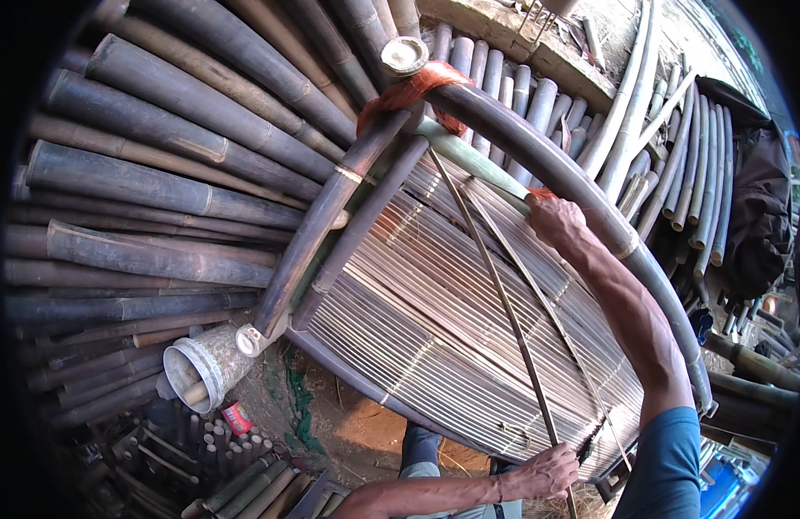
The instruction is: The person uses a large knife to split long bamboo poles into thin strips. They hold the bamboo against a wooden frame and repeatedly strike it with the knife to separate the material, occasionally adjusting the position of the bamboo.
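A bamboo slat seat (417, 303) spans the middle of the view, framed by dark bamboo poles. My left hand (538, 474) is closed around the lower part of a long thin bamboo stick (514, 316), which slants up over the slats to the frame's far corner. My right hand (556, 218) reaches to the far side, its fingers wrapped over a pale green bamboo pole (473, 157) beside a bit of orange material. A second thin strip (538, 290) lies slanting across the slats. Orange wrapping (422, 85) binds the far corner joint. What lies under my right fingers is hidden.
Thick dark bamboo poles (158, 182) are stacked on the left. A dirty white bucket (195, 372) stands near the frame's left corner. Cut bamboo pieces (530, 104) line the far side, and more poles (707, 173) lean at the right by a dark cloth (755, 199).
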Demonstrator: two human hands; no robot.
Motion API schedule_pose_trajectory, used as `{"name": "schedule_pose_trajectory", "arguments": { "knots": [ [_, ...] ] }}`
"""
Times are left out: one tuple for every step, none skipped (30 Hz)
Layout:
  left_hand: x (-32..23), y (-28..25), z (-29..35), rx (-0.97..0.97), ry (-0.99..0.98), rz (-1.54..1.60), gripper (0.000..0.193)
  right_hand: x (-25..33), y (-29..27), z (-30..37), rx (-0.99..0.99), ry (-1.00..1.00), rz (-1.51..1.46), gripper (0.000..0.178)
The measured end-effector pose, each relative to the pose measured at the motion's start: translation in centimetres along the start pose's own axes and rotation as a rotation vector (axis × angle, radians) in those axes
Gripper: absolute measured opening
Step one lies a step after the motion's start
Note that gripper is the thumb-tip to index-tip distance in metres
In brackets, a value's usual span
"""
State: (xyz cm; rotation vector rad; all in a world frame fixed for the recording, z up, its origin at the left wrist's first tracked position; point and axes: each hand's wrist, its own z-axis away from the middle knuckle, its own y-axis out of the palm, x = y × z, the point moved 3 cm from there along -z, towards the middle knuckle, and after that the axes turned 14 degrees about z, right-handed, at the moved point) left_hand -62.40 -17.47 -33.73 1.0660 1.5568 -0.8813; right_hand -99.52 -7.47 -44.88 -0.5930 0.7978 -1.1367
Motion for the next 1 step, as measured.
{"name": "schedule_pose_trajectory", "arguments": {
  "knots": [
    [-0.15,0.13,-0.07,0.005,0.002,0.005,0.034,-0.14,0.25,-0.34,0.036,-0.016,-0.032,0.044]
  ]
}}
